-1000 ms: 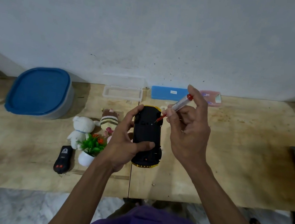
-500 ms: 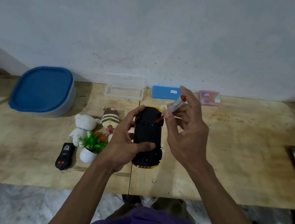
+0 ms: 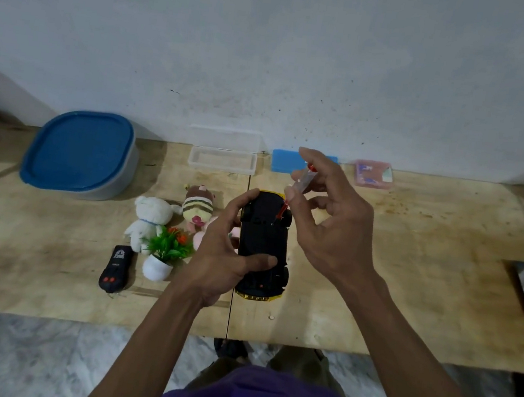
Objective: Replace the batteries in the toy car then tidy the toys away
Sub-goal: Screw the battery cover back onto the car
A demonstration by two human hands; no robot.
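Two hands are busy over the wooden table (image 3: 408, 282). Left hand (image 3: 224, 256) is wrapped around the toy car (image 3: 263, 248), which is flipped belly-up so you see the black underside with a yellow edge poking out at the near and far ends; thumb lies across the near part of the chassis, fingers curl around the left side. The car sits about mid-table, right over the seam between the two boards, and I can't tell if it's resting on the wood or lifted a bit.

Right hand (image 3: 326, 229) is pinching a small screwdriver (image 3: 300, 186) with a clear handle and red cap between thumb and fingertips, index finger up on top of it. The red shaft angles down to the far right corner of the car's underside.

Left of the car, pretty much touching each other: a white plush bear (image 3: 149, 220), a striped plush (image 3: 198, 207), a little fake plant in a white pot (image 3: 161, 255), and a black remote (image 3: 116, 268) nearest the table edge. Far left there's a big tub with a blue lid (image 3: 78, 152). Along the wall sit an open clear plastic box (image 3: 222, 159), a blue case (image 3: 283, 161) partly behind the right hand, and a pink box (image 3: 374, 174).
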